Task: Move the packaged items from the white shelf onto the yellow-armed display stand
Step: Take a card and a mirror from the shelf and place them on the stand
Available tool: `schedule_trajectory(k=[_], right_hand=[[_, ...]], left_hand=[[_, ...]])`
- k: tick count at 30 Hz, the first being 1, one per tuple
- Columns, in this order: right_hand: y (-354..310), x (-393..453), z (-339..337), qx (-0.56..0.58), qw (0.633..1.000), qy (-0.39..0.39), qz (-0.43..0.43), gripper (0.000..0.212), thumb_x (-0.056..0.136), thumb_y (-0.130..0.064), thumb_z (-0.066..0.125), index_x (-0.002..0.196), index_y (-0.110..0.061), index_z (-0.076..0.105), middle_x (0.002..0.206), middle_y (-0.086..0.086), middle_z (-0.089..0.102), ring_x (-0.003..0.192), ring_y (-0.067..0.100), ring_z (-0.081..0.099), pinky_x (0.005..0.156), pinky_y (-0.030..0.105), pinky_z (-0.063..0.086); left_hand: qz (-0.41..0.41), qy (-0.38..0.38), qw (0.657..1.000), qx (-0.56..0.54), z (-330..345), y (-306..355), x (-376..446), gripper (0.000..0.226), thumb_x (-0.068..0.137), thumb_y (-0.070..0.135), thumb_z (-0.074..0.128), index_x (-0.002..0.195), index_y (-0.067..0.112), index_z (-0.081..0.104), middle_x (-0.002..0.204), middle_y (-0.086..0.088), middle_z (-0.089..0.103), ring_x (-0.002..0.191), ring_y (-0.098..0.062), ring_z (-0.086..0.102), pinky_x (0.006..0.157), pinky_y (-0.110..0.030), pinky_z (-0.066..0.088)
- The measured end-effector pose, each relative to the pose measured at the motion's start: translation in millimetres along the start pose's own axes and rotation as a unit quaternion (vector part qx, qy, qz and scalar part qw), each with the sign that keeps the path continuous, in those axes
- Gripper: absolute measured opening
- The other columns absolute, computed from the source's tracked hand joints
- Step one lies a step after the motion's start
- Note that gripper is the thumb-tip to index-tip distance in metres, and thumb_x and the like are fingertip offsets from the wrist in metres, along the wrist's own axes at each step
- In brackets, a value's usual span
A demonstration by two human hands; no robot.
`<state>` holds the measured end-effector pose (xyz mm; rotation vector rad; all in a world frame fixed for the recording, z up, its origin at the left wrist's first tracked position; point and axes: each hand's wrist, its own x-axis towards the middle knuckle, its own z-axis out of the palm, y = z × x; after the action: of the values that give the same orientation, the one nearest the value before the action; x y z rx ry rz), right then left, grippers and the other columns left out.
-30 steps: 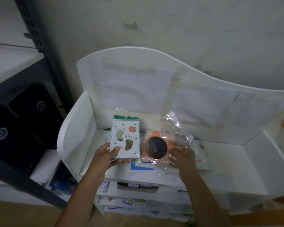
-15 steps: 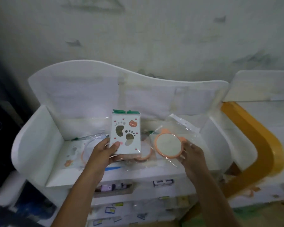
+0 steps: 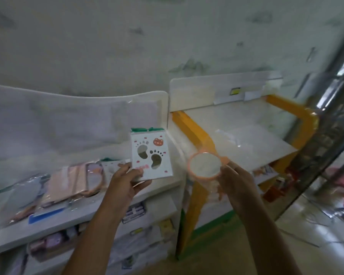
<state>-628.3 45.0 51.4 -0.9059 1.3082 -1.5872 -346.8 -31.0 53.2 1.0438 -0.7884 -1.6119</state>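
Pinching the footprint card pack (image 3: pixel 151 154) in my left hand (image 3: pixel 127 180) over the white shelf (image 3: pixel 83 214), my right hand (image 3: pixel 234 180) grips a blurred bagged orange-rimmed mirror (image 3: pixel 205 165) before the yellow-armed display stand (image 3: pixel 197 133).

We're looking at soft, dim indoor light here, flat and a bit greenish, with barely any shadows. The brightest spot is off to our right, where daylight bounces as glare off the shiny floor (image 3: pixel 316 221) and the metal frame (image 3: pixel 330 120). The whole picture is smeared with motion blur, worst on the packets on the white shelf (image 3: pixel 99 207) at left. Wide-angle bending curves the straight lines near the edges, so that frame bows hard. The footprint card (image 3: pixel 150 155) is about the sharpest thing we get.
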Motion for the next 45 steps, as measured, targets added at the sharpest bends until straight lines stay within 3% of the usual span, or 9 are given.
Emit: schedule_trajectory(k=[6,12,14,16,19,23,30,34,45], right_hand=[[-21.3,-2.9,-77.8,0.026,0.996,0.081,-0.041,0.021,0.097,-0.005,0.049,0.084,-0.014,0.064,0.073,0.001,0.054,0.066,0.008,0.051,0.057,0.017,0.044],[-20.4,21.7,-136.6,0.0,0.982,0.183,-0.04,0.016,0.097,-0.013,0.056,0.108,-0.01,0.067,0.086,0.001,0.07,0.083,0.016,0.065,0.064,0.02,0.055],[-20.0,34.3,-153.4,-0.005,0.981,0.191,-0.03,0.029,0.095,-0.024,0.06,0.121,-0.01,0.064,0.101,0.006,0.073,0.093,0.023,0.071,0.079,0.034,0.059],[-20.5,53.1,-170.5,-0.036,0.975,0.22,-0.012,0.042,0.092,-0.035,0.065,0.128,-0.013,0.06,0.109,0.009,0.072,0.097,0.025,0.072,0.084,0.045,0.058],[-26.2,91.9,-192.3,-0.077,0.965,0.25,-0.02,0.042,0.092,-0.035,0.065,0.126,-0.011,0.059,0.106,0.01,0.07,0.087,0.023,0.072,0.072,0.039,0.062],[-42.7,145.8,-205.2,-0.106,0.955,0.276,-0.023,0.028,0.093,-0.026,0.065,0.118,-0.019,0.054,0.106,0.003,0.065,0.092,0.017,0.068,0.077,0.036,0.06],[-46.6,217.8,-217.4,-0.087,0.963,0.253,-0.027,0.037,0.094,-0.022,0.064,0.127,-0.023,0.05,0.112,0.007,0.067,0.101,0.024,0.068,0.086,0.046,0.059],[-40.7,253.6,-228.2,-0.082,0.972,0.218,-0.033,0.036,0.096,-0.015,0.06,0.13,-0.021,0.049,0.098,0.001,0.067,0.092,0.018,0.068,0.079,0.039,0.06],[-19.3,380.6,-248.7,-0.05,0.995,0.075,0.043,0.037,0.09,-0.002,0.062,0.121,-0.019,0.054,0.091,0.013,0.066,0.083,0.024,0.062,0.07,0.037,0.054]], left_hand=[[0.005,-0.069,0.997,0.043,75.6,-23.8,-6.5,0.027,0.094,-0.001,0.054,0.119,0.004,0.063,0.113,-0.012,0.073,0.101,-0.026,0.07,0.074,-0.033,0.062],[0.034,-0.127,0.985,0.111,139.4,-40.5,18.3,0.027,0.095,0.008,0.059,0.122,0.008,0.063,0.113,-0.004,0.074,0.104,-0.021,0.071,0.093,-0.04,0.056],[0.037,-0.131,0.981,0.135,159.5,-48.6,35.9,0.027,0.093,0.012,0.062,0.12,0.011,0.064,0.113,-0.002,0.074,0.107,-0.021,0.07,0.099,-0.046,0.052],[0.045,-0.133,0.978,0.156,180.4,-56.7,55.3,0.028,0.091,0.018,0.067,0.118,0.017,0.066,0.112,0.0,0.074,0.108,-0.022,0.069,0.099,-0.049,0.051],[0.062,-0.128,0.976,0.166,214.9,-65.2,86.5,0.028,0.09,0.022,0.069,0.118,0.024,0.063,0.107,0.003,0.075,0.103,-0.02,0.07,0.095,-0.047,0.054],[0.083,-0.12,0.978,0.151,258.1,-64.0,125.8,0.023,0.091,0.012,0.067,0.111,0.024,0.061,0.1,0.002,0.077,0.096,-0.017,0.072,0.09,-0.037,0.056],[0.085,-0.11,0.978,0.156,306.2,-71.8,186.7,0.028,0.091,0.006,0.065,0.119,0.008,0.059,0.107,-0.007,0.074,0.098,-0.02,0.072,0.089,-0.035,0.057],[0.091,-0.084,0.975,0.184,318.6,-83.3,208.6,0.023,0.092,0.011,0.067,0.115,0.009,0.063,0.114,-0.006,0.07,0.104,-0.021,0.069,0.092,-0.04,0.057],[0.102,0.119,0.971,0.181,339.2,-130.0,245.7,0.042,0.094,0.007,0.062,0.133,0.013,0.048,0.124,-0.007,0.061,0.109,-0.023,0.064,0.091,-0.041,0.057]])
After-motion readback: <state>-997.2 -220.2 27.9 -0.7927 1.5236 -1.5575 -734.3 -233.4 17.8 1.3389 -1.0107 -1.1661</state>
